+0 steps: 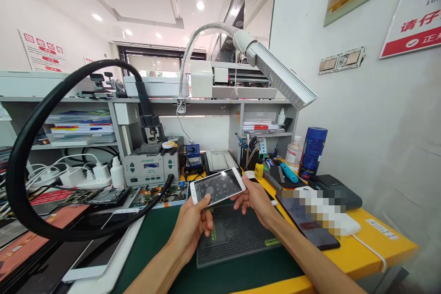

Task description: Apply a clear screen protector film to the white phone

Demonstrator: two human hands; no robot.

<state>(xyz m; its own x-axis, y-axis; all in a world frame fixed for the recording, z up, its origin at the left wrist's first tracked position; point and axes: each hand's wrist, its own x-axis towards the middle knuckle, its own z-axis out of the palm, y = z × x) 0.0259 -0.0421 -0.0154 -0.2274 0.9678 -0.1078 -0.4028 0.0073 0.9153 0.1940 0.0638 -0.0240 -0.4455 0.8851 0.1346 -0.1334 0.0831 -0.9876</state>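
Note:
A white smartphone (217,187) with a dark, spotted screen is held tilted between my two hands, screen toward me. My left hand (193,220) grips its left end, thumb on the lower edge of the front. At its right end my right hand (254,196) has thumb and fingers closed on the edge. Below the phone lies a grey perforated work pad (237,239) on a dark green mat (155,234). The fingers behind the phone are partly hidden.
A black hose (20,156) loops over the left side from a rework station (144,169). Phones and boards (158,195) lie to the left. On the right are a dark tablet (306,220), a tool cup (251,157) and a blue can (313,152). A lamp (275,73) arches overhead.

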